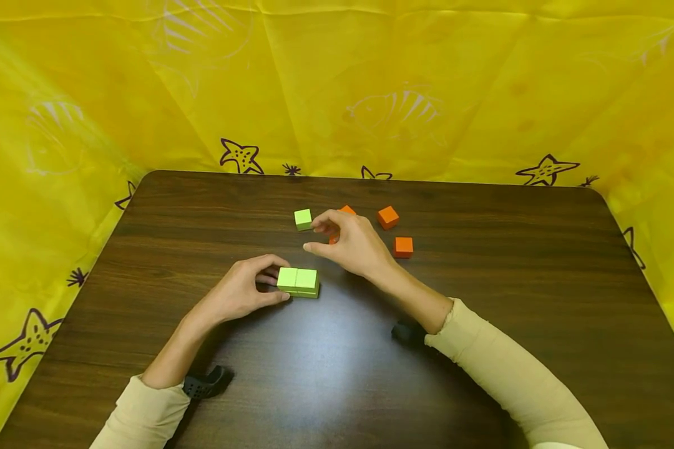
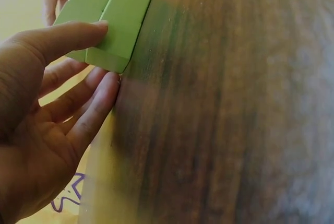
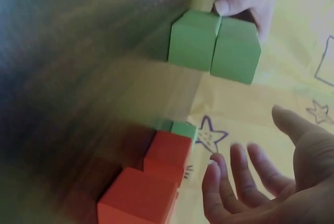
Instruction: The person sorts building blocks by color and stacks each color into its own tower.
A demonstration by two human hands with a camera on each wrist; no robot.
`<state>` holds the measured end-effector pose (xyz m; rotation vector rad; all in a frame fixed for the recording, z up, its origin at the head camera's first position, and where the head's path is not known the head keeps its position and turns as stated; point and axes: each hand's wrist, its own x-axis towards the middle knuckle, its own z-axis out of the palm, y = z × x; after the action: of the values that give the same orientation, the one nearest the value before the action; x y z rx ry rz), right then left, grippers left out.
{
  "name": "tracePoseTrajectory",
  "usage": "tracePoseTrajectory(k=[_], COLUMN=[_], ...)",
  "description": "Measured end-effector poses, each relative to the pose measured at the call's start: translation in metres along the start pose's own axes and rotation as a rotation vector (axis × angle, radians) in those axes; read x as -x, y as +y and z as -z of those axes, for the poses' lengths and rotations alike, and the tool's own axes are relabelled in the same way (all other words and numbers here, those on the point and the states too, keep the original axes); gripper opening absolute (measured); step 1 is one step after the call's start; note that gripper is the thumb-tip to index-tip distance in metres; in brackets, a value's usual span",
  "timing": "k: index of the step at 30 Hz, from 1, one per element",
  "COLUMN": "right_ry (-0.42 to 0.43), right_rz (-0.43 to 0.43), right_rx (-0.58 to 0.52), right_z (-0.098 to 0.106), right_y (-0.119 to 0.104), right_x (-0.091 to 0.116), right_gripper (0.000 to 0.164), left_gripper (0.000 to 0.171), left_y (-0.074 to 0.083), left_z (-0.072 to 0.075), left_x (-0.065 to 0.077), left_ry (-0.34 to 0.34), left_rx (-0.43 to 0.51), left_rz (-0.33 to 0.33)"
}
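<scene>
Light green cubes stand together in a small stack, two wide and two high, on the dark wooden table. My left hand holds this stack from its left side. Its thumb lies on the near face, and the other fingers reach round the far side. Just beyond the stack, my right hand hovers with spread, bent fingers and nothing between them. Its fingertips are right beside a single green cube farther back. In the right wrist view the gap between thumb and fingers shows no cube.
Orange cubes lie toward the back; one orange cube sits right of the right hand, and two others are partly hidden behind that hand. A yellow patterned cloth surrounds the table at the back and sides.
</scene>
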<state>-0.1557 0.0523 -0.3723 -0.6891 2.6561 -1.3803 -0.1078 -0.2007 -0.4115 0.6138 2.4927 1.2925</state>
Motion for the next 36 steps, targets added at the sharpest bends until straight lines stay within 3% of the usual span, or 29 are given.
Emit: tracePoseTrajectory(k=[36], right_ry=[-0.026], right_rz=[-0.058], right_rx=[0.087], right_z=[-0.003], right_y=[0.012], right_x=[-0.049], right_gripper=[0.046], left_gripper=[0.038], left_y=[0.002], left_z=[-0.001], left_x=[0.0], left_ry=[-0.001], left_rx=[-0.018], left_rz=[-0.009])
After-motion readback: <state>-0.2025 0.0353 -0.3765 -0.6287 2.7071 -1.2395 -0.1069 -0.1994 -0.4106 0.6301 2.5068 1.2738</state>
